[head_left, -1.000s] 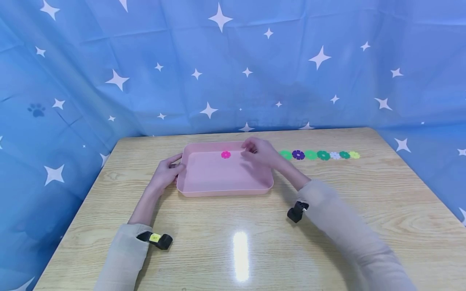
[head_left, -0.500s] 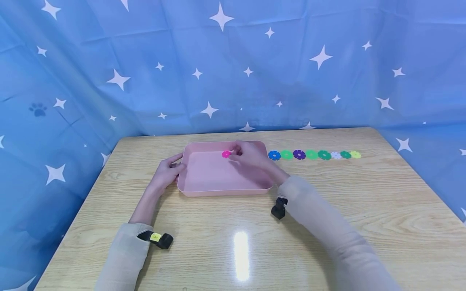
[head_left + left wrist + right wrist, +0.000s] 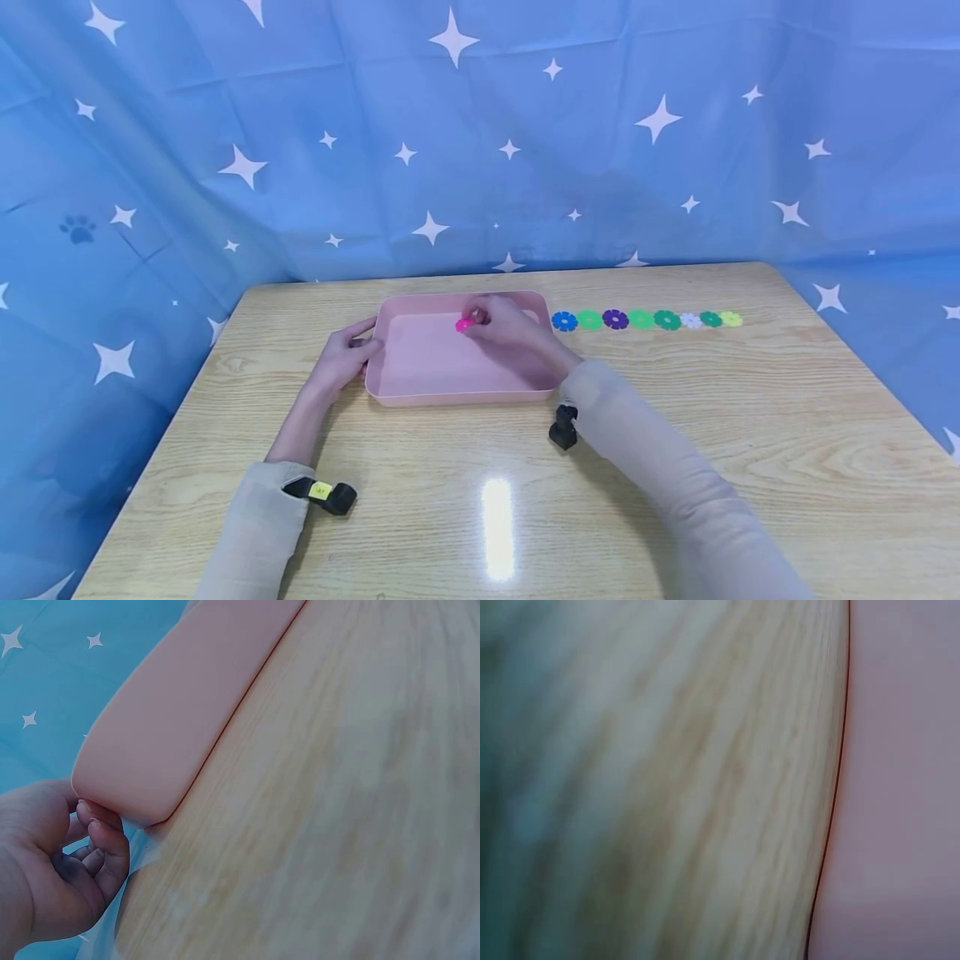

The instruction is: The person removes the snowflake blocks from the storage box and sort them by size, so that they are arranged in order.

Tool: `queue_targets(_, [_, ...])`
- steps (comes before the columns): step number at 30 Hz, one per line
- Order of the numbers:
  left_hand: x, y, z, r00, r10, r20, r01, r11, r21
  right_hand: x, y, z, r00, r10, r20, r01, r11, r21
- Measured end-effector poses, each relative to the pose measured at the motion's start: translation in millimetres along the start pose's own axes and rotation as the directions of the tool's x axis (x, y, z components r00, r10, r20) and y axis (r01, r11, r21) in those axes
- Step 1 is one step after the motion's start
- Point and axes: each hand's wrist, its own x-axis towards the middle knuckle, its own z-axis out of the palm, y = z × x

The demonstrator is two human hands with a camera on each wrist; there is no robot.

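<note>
A shallow pink tray (image 3: 420, 367) stands on the table. My left hand (image 3: 341, 358) holds the tray's left end, its thumb at the rim; in the left wrist view its curled fingers (image 3: 111, 847) meet the outside of the tray wall (image 3: 172, 712). Inside the tray, towards the back, my right hand (image 3: 502, 323) pinches a bright pink flower-shaped disc (image 3: 463, 325) between thumb and fingers. The disc appears tilted, partly covered by the fingertips. In the right wrist view only the tray wall (image 3: 900, 780) and the table show, not the hand.
Right of the tray, a straight row of flower-shaped discs runs along the table (image 3: 480, 467): blue (image 3: 565, 321), purple (image 3: 616, 319), white (image 3: 691, 320), yellow (image 3: 731, 318) and several greens. A blue star-patterned curtain (image 3: 480, 150) hangs behind the table's back edge.
My right hand has moved left into the tray and taken hold of the pink disc, which now tilts. The blue disc, hidden at first, has come into view. My left hand stays put.
</note>
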Motion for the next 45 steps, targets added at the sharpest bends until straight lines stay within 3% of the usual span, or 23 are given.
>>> queue_targets(10, [0.2, 0.4, 0.9, 1.0, -0.003, 0.0, 0.003, 1.0, -0.001, -2.3, -2.9, -3.1, 0.997, 0.071, 0.015, -0.072, 0.996, 0.06])
queue_targets(19, [-0.7, -0.1, 0.5, 1.0, -0.005, 0.006, 0.005, 1.0, -0.001, -11.0, 3.4, -14.6, 1.0, 0.01, 0.023, -0.01, 1.0, 0.0])
queue_targets(26, [-0.2, -1.3, 0.3, 1.0, -0.004, -0.001, 0.004, 1.0, 0.0, -20.8, 14.4, -34.6, 1.0, -0.023, -0.013, 0.022, 0.998, -0.065])
queue_targets(37, [-2.6, 5.0, -0.4, 1.0, -0.018, 0.016, 0.018, 1.0, -0.007, -40.4, 25.1, -70.1, 0.995, 0.015, -0.096, -0.012, 0.999, 0.033])
queue_targets(45, [-4.2, 8.8, 0.4, 0.999, -0.039, 0.02, 0.04, 0.999, -0.009, -58.2, 46.0, -95.4, 0.988, 0.02, -0.152, -0.018, 1.0, 0.016])
